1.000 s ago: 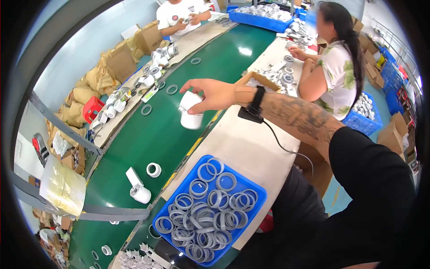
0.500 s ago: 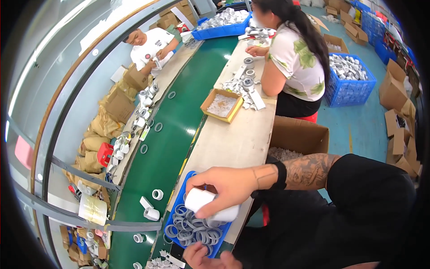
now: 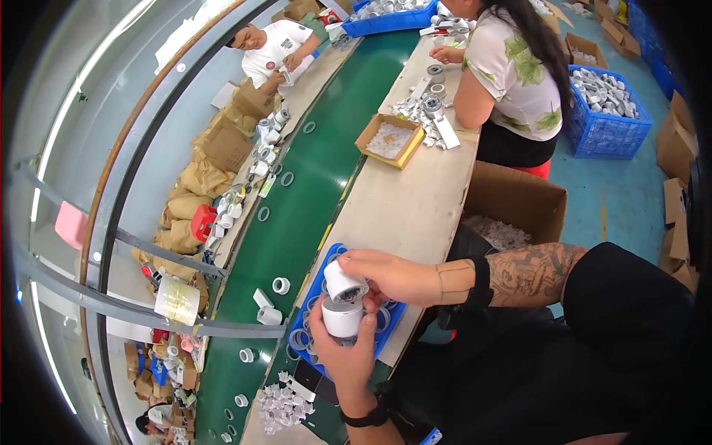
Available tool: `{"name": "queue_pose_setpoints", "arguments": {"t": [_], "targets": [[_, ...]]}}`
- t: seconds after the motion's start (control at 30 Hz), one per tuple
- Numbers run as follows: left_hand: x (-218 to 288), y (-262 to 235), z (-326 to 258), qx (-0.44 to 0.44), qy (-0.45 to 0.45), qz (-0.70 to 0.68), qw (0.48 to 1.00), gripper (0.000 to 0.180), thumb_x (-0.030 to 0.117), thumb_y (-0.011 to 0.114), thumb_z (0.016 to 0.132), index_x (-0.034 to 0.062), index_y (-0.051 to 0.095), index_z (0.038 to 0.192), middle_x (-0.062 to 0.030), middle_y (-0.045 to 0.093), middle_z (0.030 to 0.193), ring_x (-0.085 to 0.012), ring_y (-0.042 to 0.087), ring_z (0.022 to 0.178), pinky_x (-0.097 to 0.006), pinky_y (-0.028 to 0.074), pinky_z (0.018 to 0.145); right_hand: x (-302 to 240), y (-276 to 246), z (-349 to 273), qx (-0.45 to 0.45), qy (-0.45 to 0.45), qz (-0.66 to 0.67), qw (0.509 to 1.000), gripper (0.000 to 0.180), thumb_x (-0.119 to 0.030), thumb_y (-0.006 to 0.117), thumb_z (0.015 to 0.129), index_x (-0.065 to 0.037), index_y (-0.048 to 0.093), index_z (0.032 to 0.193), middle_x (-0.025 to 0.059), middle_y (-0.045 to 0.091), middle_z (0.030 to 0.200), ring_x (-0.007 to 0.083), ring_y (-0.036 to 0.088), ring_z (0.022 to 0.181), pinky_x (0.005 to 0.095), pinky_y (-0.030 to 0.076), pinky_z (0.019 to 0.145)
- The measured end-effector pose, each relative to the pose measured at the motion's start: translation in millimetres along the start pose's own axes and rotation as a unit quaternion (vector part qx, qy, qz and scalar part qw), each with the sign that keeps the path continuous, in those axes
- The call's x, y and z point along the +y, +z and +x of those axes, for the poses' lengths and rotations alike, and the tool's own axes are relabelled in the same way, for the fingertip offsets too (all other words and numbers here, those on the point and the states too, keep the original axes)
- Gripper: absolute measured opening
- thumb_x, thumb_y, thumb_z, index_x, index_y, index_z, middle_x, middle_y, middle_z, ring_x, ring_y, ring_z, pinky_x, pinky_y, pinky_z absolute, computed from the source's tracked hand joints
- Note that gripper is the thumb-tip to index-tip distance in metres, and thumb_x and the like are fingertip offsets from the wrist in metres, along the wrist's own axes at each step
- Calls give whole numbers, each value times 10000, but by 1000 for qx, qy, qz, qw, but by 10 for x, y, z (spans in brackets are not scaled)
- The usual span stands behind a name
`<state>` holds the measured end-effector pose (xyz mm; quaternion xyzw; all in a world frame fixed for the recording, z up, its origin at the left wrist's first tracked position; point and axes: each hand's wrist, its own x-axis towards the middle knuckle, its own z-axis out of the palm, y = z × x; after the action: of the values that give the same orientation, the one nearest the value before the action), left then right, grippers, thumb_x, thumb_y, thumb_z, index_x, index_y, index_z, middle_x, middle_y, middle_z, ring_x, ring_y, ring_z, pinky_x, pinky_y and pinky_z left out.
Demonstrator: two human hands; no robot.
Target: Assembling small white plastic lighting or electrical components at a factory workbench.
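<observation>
Above a blue tray [image 3: 394, 320] of grey rings [image 3: 299, 340], my two hands meet. My left hand [image 3: 347, 363] is closed round a white cylindrical plastic fitting [image 3: 342, 319], thumb on its right side and fingers on its left. My right hand [image 3: 393, 278] grips a second white round fitting [image 3: 343, 280], tilted, with a dark ridged opening facing down toward the first one. The two pieces touch or nearly touch; I cannot tell which. My right fingertips are partly hidden behind them.
Left of the tray runs a green conveyor belt [image 3: 308, 193] with white fittings [image 3: 268, 315] and loose rings. Small white parts [image 3: 284, 406] lie near the tray. Farther along are a yellow box [image 3: 389, 141] and a seated co-worker [image 3: 519, 74]; another person [image 3: 278, 55] works across the belt.
My left hand has come up from the tray's near end and now holds a white fitting. My right hand has turned and brought its piece above it. The view has shifted slightly.
</observation>
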<state>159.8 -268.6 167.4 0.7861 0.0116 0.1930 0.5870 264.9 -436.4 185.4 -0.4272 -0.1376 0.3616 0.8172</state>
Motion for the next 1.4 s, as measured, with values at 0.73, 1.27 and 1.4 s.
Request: {"name": "queue_pose_setpoints", "arguments": {"t": [0.73,1.27,1.4], "targets": [[92,144,246,-64,-29,150,986,580,169,933,844,-65,684,1313,-150,755,1178,-187,716,1043,-346,584,883,135,-427,-237,92,-268,-464,839,219,-314,650,1086,-101,683,1046,175,682,769,379,688,661,453,524,603],[252,46,259,-33,-22,83,996,675,133,1013,724,-32,654,1271,-125,742,1155,-171,713,975,-322,580,840,7,-382,-79,-43,-249,-509,823,464,-446,642,1090,-109,569,1399,173,738,1020,356,741,770,447,580,731],[232,-58,293,-86,13,236,968,737,197,1009,761,-44,647,1356,-135,744,1185,-182,714,1030,-342,582,888,117,-365,-79,-43,-256,-477,840,484,-479,655,1077,-113,581,1384,200,743,1062,397,747,882,464,583,801]]}}
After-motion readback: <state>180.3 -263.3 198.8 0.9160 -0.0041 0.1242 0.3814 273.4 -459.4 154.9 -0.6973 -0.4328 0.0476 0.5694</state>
